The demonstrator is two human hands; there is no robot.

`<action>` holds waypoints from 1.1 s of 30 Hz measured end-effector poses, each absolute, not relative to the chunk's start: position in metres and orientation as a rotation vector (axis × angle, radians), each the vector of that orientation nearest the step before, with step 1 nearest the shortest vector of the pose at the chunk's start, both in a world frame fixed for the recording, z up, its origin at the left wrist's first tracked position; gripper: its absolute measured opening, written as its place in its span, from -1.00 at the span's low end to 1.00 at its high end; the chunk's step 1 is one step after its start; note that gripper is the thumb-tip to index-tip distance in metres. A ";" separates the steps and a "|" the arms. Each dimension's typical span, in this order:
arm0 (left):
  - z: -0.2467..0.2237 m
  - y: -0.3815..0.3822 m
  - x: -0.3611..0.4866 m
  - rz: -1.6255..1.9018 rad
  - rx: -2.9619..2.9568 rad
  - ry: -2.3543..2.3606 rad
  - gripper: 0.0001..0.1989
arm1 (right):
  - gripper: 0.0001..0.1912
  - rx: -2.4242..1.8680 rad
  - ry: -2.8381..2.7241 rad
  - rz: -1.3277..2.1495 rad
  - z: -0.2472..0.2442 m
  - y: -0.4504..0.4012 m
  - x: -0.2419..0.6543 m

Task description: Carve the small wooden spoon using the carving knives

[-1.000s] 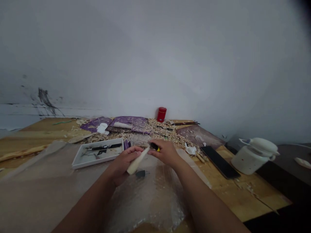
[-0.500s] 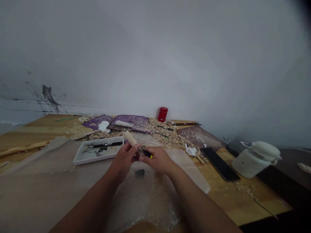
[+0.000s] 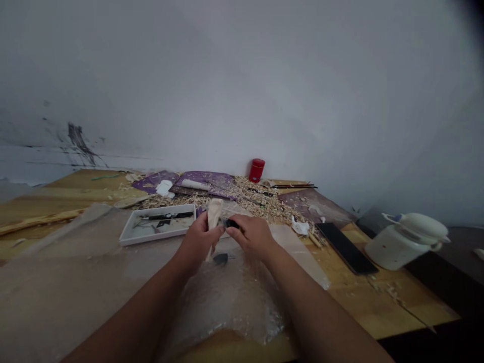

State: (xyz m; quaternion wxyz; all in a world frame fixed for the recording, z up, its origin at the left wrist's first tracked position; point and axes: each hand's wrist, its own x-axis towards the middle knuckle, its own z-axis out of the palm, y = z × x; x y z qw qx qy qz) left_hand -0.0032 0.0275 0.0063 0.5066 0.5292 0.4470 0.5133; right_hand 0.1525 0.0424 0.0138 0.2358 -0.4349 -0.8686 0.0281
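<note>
My left hand (image 3: 198, 240) is closed around a pale piece of carved wood (image 3: 215, 212), which stands nearly upright with its wider end up. In my right hand (image 3: 251, 235) is a knife with a dark handle (image 3: 232, 223); its blade end meets the wood's right side, though fingers partly hide the contact. Both thumbs are close together at the wood. Below the hands, a small dark flat piece (image 3: 221, 259) lies on the clear plastic sheet (image 3: 151, 282).
A white tray (image 3: 151, 239) holding dark tools lies left of my hands. Wood shavings (image 3: 260, 209) are heaped behind, before a red canister (image 3: 256, 170). To the right are a black phone (image 3: 347, 249) and a lidded white pot (image 3: 395, 247). Purple sheets (image 3: 206, 177) lie at the back.
The wood has turned from leaning left to nearly upright. My right hand has rotated with the knife, whose dark handle now shows at the wood's side. The view has shifted slightly.
</note>
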 end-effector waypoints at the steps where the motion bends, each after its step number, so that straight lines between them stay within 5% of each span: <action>1: 0.007 0.026 -0.003 1.234 1.277 1.079 -0.83 | -0.60 -1.198 -2.405 0.061 0.013 0.042 0.151; 9: 0.011 0.015 -0.001 1.065 1.177 0.851 -0.65 | -0.58 -1.157 -2.471 -0.030 0.009 0.044 0.150; 28: 0.013 0.003 -0.009 0.932 0.807 0.374 -0.87 | -0.53 -1.168 -2.379 -0.094 0.007 0.042 0.145; 33: 0.014 -0.003 -0.002 0.901 0.856 0.407 -0.88 | -0.59 -1.530 -1.848 0.001 0.010 0.062 0.170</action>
